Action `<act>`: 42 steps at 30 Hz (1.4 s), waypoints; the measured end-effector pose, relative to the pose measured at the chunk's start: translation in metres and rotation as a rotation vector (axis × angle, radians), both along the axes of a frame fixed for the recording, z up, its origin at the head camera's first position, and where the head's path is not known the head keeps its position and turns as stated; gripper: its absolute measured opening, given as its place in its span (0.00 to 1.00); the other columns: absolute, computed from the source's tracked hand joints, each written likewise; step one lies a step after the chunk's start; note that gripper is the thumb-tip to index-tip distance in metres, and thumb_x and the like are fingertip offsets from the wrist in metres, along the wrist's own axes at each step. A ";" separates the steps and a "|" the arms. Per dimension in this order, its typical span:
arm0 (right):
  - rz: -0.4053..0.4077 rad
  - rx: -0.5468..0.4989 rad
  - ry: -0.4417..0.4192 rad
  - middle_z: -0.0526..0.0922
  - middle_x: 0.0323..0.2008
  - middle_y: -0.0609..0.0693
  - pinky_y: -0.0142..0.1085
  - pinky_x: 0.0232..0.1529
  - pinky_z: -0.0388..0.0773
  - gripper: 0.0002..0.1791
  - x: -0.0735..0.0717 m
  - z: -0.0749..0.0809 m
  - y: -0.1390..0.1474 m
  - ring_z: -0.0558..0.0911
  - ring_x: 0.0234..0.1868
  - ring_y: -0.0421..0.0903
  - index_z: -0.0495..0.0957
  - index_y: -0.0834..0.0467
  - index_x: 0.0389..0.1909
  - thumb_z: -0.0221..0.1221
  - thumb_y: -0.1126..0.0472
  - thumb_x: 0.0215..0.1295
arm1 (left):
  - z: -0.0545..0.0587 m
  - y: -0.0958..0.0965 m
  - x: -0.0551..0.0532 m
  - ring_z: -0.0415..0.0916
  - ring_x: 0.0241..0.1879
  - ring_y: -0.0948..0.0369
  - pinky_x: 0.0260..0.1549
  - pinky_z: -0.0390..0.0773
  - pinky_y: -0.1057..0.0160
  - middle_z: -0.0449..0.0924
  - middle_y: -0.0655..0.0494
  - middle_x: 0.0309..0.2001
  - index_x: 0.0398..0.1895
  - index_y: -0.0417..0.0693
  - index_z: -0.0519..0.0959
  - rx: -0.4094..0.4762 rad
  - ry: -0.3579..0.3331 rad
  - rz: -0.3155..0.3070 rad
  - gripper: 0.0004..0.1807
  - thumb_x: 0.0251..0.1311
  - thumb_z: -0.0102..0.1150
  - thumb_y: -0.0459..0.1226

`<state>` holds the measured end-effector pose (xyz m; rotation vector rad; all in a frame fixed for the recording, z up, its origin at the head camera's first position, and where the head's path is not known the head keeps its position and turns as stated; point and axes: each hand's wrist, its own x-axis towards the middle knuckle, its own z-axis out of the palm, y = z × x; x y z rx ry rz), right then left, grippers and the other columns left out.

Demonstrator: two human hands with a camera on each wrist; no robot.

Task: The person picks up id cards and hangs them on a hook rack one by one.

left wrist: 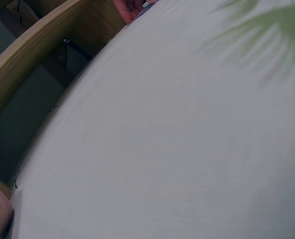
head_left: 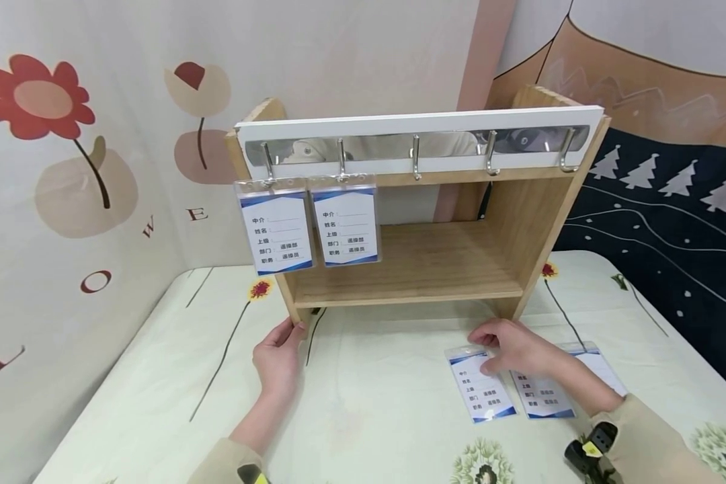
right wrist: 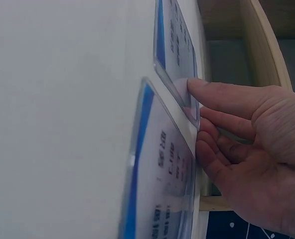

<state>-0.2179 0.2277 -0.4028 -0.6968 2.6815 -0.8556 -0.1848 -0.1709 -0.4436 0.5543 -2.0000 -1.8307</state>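
A wooden shelf (head_left: 408, 262) stands on the covered table, with a white rail of metal hooks (head_left: 416, 158) along its top front. Two badge holders with printed cards hang from the two leftmost hooks: a left badge (head_left: 278, 235) and a right badge (head_left: 346, 225). My left hand (head_left: 280, 356) grips the foot of the shelf's left side panel, thumb at the front. On the cloth by the right panel, my right hand (head_left: 517, 346) pinches the edge of a badge holder (head_left: 480, 390), its thumb (right wrist: 212, 92) on the card's face. Another badge (head_left: 544, 396) lies beside it, partly under the forearm.
A third badge (head_left: 599, 366) on the cloth shows behind the right forearm. The three hooks to the right carry nothing. Patterned curtains (head_left: 363, 54) hang behind the shelf and at both sides. A flower-printed cloth (head_left: 375, 403) covers the table.
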 end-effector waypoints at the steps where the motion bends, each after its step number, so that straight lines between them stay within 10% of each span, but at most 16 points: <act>1: 0.004 0.003 -0.003 0.83 0.44 0.46 0.41 0.48 0.78 0.27 -0.001 0.001 0.000 0.76 0.43 0.45 0.83 0.63 0.52 0.79 0.63 0.50 | 0.000 0.000 0.000 0.83 0.52 0.56 0.42 0.78 0.78 0.82 0.38 0.56 0.61 0.39 0.82 -0.001 0.003 0.000 0.20 0.70 0.65 0.39; 42: 0.097 -0.118 -0.066 0.76 0.38 0.48 0.33 0.42 0.74 0.23 -0.011 -0.005 0.009 0.73 0.41 0.48 0.78 0.61 0.48 0.76 0.63 0.54 | 0.002 0.001 0.000 0.83 0.49 0.59 0.39 0.77 0.80 0.83 0.37 0.55 0.60 0.37 0.82 -0.028 0.008 0.006 0.20 0.70 0.64 0.38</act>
